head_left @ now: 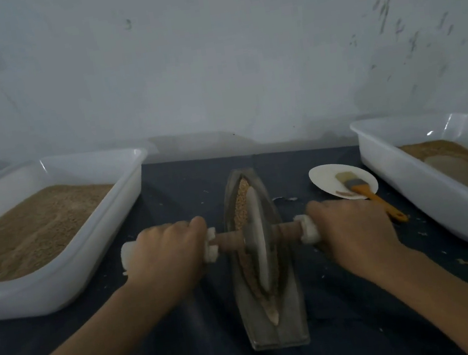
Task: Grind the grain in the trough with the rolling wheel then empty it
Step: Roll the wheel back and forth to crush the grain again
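A grey boat-shaped trough (289,315) lies lengthwise in the middle of the dark table, with tan grain (242,203) along its groove. A pale stone rolling wheel (259,240) stands upright in the groove near the trough's middle, on a brown wooden axle (228,240) with white wrapped ends. My left hand (167,255) grips the axle's left handle. My right hand (353,231) grips the right handle, whose end is hidden under the fingers.
A white plastic tub (126,193) with tan ground grain stands at the left, and a second white tub (403,182) with grain at the right. A white paper plate (325,177) with an orange-handled brush (371,191) lies between the trough and the right tub. The wall is close behind.
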The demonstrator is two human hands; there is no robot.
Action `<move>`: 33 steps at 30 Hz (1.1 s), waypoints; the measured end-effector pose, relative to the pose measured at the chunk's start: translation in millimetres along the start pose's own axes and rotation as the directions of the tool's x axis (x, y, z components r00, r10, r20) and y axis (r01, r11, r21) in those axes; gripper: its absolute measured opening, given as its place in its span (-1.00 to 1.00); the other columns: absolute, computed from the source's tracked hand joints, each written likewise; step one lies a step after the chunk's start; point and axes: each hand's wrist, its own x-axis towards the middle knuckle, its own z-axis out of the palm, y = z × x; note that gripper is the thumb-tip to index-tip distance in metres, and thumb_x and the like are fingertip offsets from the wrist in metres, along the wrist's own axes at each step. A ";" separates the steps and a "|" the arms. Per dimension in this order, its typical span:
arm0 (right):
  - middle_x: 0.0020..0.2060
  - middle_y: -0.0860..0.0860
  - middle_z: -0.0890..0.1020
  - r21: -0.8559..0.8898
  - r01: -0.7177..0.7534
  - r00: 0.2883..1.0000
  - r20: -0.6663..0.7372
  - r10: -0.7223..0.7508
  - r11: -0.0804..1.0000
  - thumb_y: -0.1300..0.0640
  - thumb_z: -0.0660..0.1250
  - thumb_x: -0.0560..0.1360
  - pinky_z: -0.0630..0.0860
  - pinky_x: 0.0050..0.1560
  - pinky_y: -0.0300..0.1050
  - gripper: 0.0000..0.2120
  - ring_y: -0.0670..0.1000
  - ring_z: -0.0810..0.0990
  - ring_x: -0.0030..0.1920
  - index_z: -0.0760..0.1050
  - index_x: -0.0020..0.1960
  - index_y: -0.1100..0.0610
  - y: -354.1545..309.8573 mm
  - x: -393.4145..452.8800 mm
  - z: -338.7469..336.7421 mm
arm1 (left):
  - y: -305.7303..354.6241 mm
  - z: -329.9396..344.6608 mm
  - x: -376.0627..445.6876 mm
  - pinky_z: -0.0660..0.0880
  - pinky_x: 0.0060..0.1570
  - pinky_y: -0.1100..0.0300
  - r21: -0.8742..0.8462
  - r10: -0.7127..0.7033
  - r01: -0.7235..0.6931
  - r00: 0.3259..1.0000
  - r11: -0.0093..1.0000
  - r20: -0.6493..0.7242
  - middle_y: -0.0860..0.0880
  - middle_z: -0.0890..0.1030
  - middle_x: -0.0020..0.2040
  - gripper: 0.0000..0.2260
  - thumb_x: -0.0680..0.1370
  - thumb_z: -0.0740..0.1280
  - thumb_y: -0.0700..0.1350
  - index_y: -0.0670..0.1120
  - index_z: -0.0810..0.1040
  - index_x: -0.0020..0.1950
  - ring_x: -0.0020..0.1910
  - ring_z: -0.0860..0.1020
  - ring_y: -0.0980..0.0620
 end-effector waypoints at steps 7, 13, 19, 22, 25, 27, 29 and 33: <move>-0.21 0.02 0.60 -0.037 -0.164 0.986 0.004 0.165 0.986 0.02 0.38 0.44 0.29 -0.37 -0.10 -0.80 0.10 0.58 -0.23 0.38 -0.07 0.05 12.8 78.0 50.5 | -9.8 46.5 90.8 0.30 -0.37 0.16 0.021 -0.047 0.049 0.996 0.999 -0.082 0.02 0.59 -0.23 -0.78 0.43 0.38 0.01 0.02 0.33 -0.17 -0.28 0.58 -0.05; -0.14 0.06 0.61 0.010 -0.125 0.986 0.115 0.123 0.992 0.02 0.30 0.49 0.39 -0.30 -0.04 -0.82 0.15 0.59 -0.16 0.36 0.00 0.06 14.7 64.8 42.1 | -4.2 28.4 89.2 0.30 -0.27 0.12 0.033 0.004 -0.003 0.999 0.999 -0.046 -0.02 0.61 -0.11 -0.85 0.48 0.33 -0.04 0.00 0.35 -0.10 -0.15 0.60 -0.08; -0.41 -0.11 0.46 0.155 -0.007 0.973 0.229 -0.029 0.988 -0.15 0.27 0.35 0.38 -0.45 -0.10 -0.73 -0.04 0.49 -0.38 0.16 -0.27 -0.15 18.2 -13.1 -8.0 | -1.7 -18.2 0.9 0.16 -0.44 0.20 0.013 0.154 -0.154 0.977 0.988 -0.150 0.04 0.47 -0.40 -0.62 0.25 0.54 -0.03 0.00 0.31 -0.25 -0.49 0.46 -0.03; -0.48 -0.12 0.37 0.136 0.025 0.994 0.099 -0.039 0.990 -0.13 0.30 0.26 0.17 -0.53 -0.20 -0.69 -0.01 0.45 -0.45 0.13 -0.30 -0.12 18.5 -23.9 -20.2 | -1.4 -28.6 -19.3 0.01 -0.44 0.27 0.001 0.114 -0.115 0.976 0.993 -0.187 0.05 0.37 -0.49 -0.53 0.20 0.60 -0.09 -0.01 0.26 -0.31 -0.56 0.23 0.05; -0.37 -0.08 0.51 0.095 -0.024 0.985 0.175 0.007 0.995 -0.12 0.34 0.34 0.38 -0.40 -0.09 -0.71 0.04 0.52 -0.32 0.21 -0.20 -0.11 15.8 -8.2 -3.2 | 1.1 -11.5 0.9 0.08 -0.45 0.21 0.062 0.039 -0.034 0.996 0.997 -0.078 0.10 0.38 -0.37 -0.63 0.39 0.46 0.02 0.03 0.22 -0.22 -0.48 0.25 0.09; -0.31 -0.06 0.56 0.077 -0.062 0.984 0.172 0.048 0.995 -0.12 0.35 0.39 0.39 -0.37 -0.08 -0.73 0.04 0.54 -0.28 0.25 -0.17 -0.09 17.0 10.6 16.7 | 0.8 4.4 25.2 0.14 -0.42 0.18 0.055 -0.019 0.020 1.000 0.998 -0.013 0.10 0.39 -0.32 -0.71 0.45 0.35 0.05 0.04 0.22 -0.18 -0.42 0.33 0.08; -0.28 -0.03 0.58 0.075 -0.110 0.987 0.128 0.099 0.991 -0.09 0.35 0.42 0.33 -0.38 -0.10 -0.76 0.06 0.55 -0.28 0.30 -0.14 -0.05 20.2 33.0 38.9 | -1.2 17.0 51.1 0.22 -0.37 0.17 0.040 -0.027 0.028 1.000 0.999 -0.009 0.07 0.51 -0.26 -0.76 0.46 0.33 0.03 0.03 0.26 -0.16 -0.33 0.49 0.00; -0.17 0.05 0.61 0.044 -0.203 0.975 0.096 0.198 0.978 -0.02 0.31 0.47 0.30 -0.33 -0.07 -0.82 0.15 0.59 -0.18 0.34 -0.07 0.02 26.3 79.9 64.6 | -8.9 32.0 96.0 0.28 -0.31 0.12 0.060 -0.048 0.048 0.999 0.997 -0.007 0.01 0.61 -0.13 -0.83 0.47 0.33 0.05 0.02 0.39 -0.09 -0.17 0.59 -0.07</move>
